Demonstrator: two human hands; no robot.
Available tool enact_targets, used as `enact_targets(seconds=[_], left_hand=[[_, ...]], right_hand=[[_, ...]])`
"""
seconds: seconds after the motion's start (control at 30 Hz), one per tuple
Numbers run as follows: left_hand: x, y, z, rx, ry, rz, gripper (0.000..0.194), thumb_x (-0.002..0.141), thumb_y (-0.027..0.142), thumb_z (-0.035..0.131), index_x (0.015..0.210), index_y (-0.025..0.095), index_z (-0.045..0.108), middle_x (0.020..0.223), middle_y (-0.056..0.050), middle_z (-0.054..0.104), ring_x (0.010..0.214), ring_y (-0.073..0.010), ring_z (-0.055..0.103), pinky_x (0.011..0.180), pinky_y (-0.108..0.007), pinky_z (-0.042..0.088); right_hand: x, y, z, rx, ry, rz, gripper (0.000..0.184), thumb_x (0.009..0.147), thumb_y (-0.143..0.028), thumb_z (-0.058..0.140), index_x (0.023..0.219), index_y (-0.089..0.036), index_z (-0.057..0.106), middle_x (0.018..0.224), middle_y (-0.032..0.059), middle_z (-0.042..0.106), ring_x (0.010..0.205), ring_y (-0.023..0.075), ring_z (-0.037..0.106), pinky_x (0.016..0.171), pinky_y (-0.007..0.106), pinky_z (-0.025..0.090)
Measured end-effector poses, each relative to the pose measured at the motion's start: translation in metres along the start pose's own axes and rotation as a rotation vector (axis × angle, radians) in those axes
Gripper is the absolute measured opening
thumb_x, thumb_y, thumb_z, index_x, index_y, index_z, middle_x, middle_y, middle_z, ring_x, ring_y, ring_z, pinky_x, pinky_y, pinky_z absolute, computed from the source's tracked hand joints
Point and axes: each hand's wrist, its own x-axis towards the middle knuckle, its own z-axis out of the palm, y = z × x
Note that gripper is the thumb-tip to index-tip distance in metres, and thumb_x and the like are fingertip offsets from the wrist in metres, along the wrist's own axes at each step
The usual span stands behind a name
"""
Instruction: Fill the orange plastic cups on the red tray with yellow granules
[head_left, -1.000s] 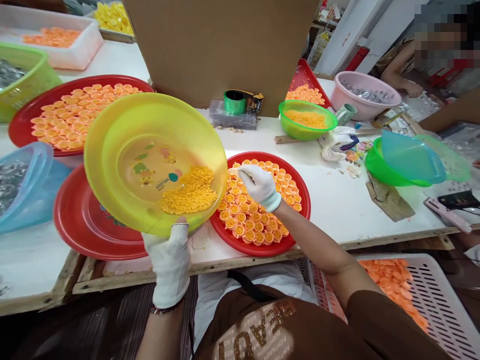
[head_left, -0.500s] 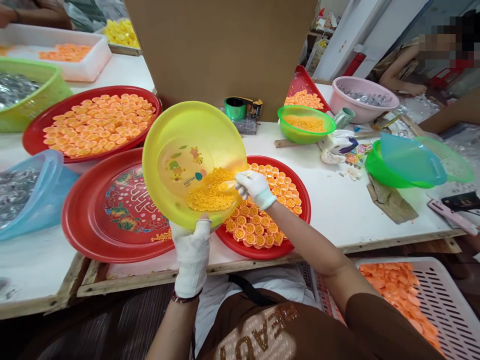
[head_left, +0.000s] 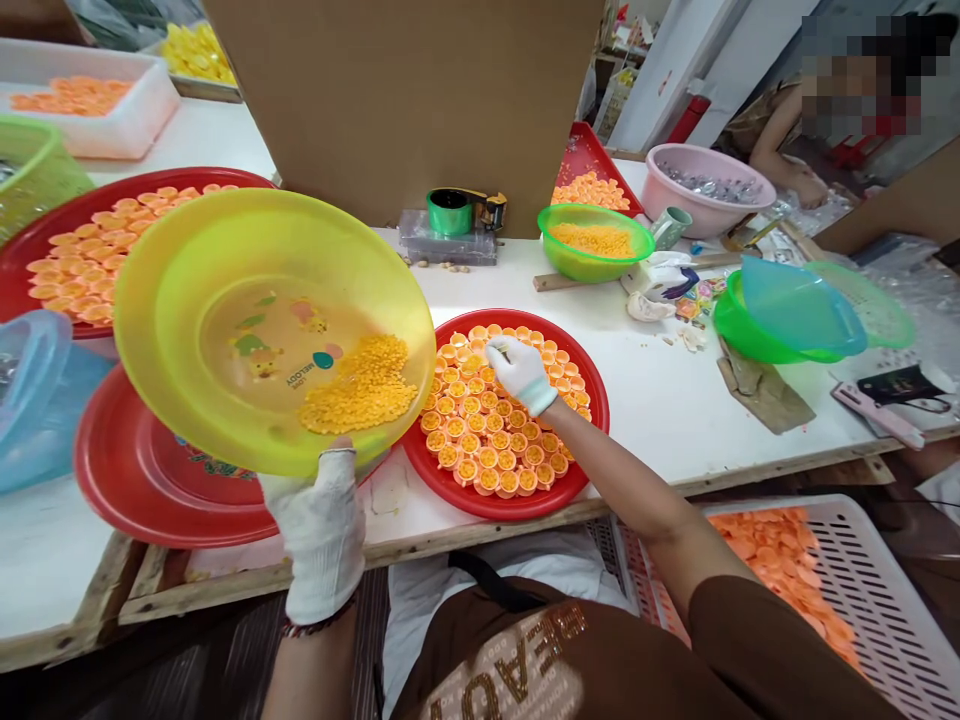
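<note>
Because the yellow basin (head_left: 202, 250) is tilted toward the red tray (head_left: 517, 507), its small yellow pellets (head_left: 364, 385) lie heaped at the side nearest that tray; the slant seems meant to put them within short reach of the cups. The left hand (head_left: 319, 530), in a white glove, grips the basin's near rim, thumb at the edge and other fingers hidden behind, holding it up just left of the tray. Over the tray, the gloved right hand (head_left: 517, 372) hangs with curled fingers; I cannot tell whether they are closed on anything. Inside the tray, orange cups (head_left: 487, 457) stand packed close, probably so that they prop each other upright. Many toward the tray's near edge hold yellow pieces, while some toward its far edge look unfilled. Left of the tray, partly covered by the basin, sits a 2nd red dish (head_left: 116, 470). Beyond the tray, to its right, a green bowl (head_left: 600, 268) holds more yellow pieces. Directly behind the tray, 1 green tape roll (head_left: 450, 215) rests on a grey pack (head_left: 416, 240), perhaps to leave the space beside the tray free.
</note>
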Motion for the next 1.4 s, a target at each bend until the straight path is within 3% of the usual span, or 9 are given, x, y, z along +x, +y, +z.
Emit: enact_targets(seconds=[0.13,0.33,0.4,0.6,0.87,0.97,1.1,1.27,1.4], left_hand=[[-0.002,0.000,0.002,-0.004,-0.009,0.011,0.061,0.075,0.030,0.080,0.132,0.017,0.062,0.146,-0.015,0.066,0.139,-0.0284,0.062,0.127,-0.045,0.044],[-0.012,-0.001,0.013,-0.038,-0.047,-0.022,0.062,0.077,0.030,0.078,0.136,0.019,0.061,0.148,-0.013,0.066,0.136,-0.0279,0.064,0.122,-0.045,0.049],[-0.016,-0.001,0.018,-0.039,-0.072,-0.029,0.060,0.078,0.030,0.077,0.135,0.019,0.061,0.147,-0.014,0.066,0.134,-0.0274,0.066,0.118,-0.044,0.053],[-0.021,-0.004,0.019,-0.010,-0.089,-0.063,0.055,0.078,0.034,0.076,0.130,0.020,0.063,0.140,-0.014,0.070,0.125,-0.0262,0.070,0.112,-0.042,0.057],[-0.007,-0.006,0.000,-0.027,-0.011,-0.055,0.064,0.076,0.034,0.078,0.135,0.018,0.060,0.144,-0.014,0.067,0.132,-0.0276,0.067,0.118,-0.043,0.053],[0.001,-0.002,-0.010,-0.018,0.039,-0.014,0.060,0.076,0.030,0.079,0.133,0.018,0.062,0.144,-0.014,0.068,0.137,-0.0280,0.063,0.124,-0.044,0.048],[0.007,0.004,-0.020,-0.008,0.075,-0.009,0.056,0.075,0.028,0.079,0.127,0.018,0.062,0.147,-0.014,0.065,0.139,-0.0288,0.062,0.125,-0.045,0.046],[0.009,0.011,-0.021,-0.015,0.081,-0.015,0.054,0.075,0.025,0.078,0.126,0.019,0.063,0.149,-0.013,0.064,0.142,-0.0276,0.059,0.127,-0.042,0.044],[0.008,0.009,-0.019,-0.011,0.070,-0.011,0.058,0.075,0.027,0.080,0.129,0.016,0.063,0.145,-0.015,0.066,0.139,-0.0280,0.061,0.126,-0.042,0.045]], right_hand=[[-0.006,-0.009,-0.001,-0.100,-0.032,-0.187,0.018,0.101,-0.032,0.053,0.090,-0.025,0.066,0.093,0.0044,0.069,0.089,0.0212,0.062,0.089,0.036,0.050],[-0.002,-0.049,0.008,0.039,0.017,-0.135,0.020,0.102,-0.032,0.054,0.091,-0.025,0.068,0.091,0.0038,0.070,0.085,0.0191,0.063,0.087,0.035,0.053],[0.003,-0.059,0.021,0.045,-0.047,-0.069,0.016,0.098,-0.024,0.057,0.085,-0.023,0.067,0.087,0.0027,0.071,0.083,0.0176,0.065,0.081,0.032,0.054],[0.006,-0.072,0.053,0.382,-0.229,0.430,0.011,0.093,-0.017,0.061,0.083,-0.020,0.065,0.063,-0.0027,0.066,0.045,0.0106,0.056,0.038,0.022,0.041],[0.016,-0.058,0.043,0.709,-0.176,0.532,0.014,0.094,-0.023,0.067,0.082,-0.018,0.064,0.064,-0.0036,0.064,0.047,0.0056,0.052,0.038,0.016,0.040],[0.022,-0.050,0.036,0.681,-0.121,0.470,0.016,0.094,-0.026,0.066,0.081,-0.018,0.062,0.067,-0.0025,0.065,0.050,0.0064,0.054,0.041,0.017,0.042],[0.024,-0.039,0.037,0.402,-0.031,0.333,0.013,0.094,-0.029,0.063,0.084,-0.020,0.065,0.072,-0.0015,0.065,0.055,0.0106,0.058,0.047,0.023,0.045],[0.019,-0.024,0.047,-0.099,-0.047,-0.088,0.023,0.100,-0.026,0.052,0.078,-0.023,0.057,0.075,0.0004,0.062,0.071,0.0163,0.057,0.074,0.030,0.048],[0.011,-0.031,0.042,-0.204,-0.086,-0.263,0.021,0.103,-0.028,0.049,0.087,-0.024,0.063,0.085,0.0039,0.066,0.082,0.0198,0.059,0.083,0.034,0.048]])
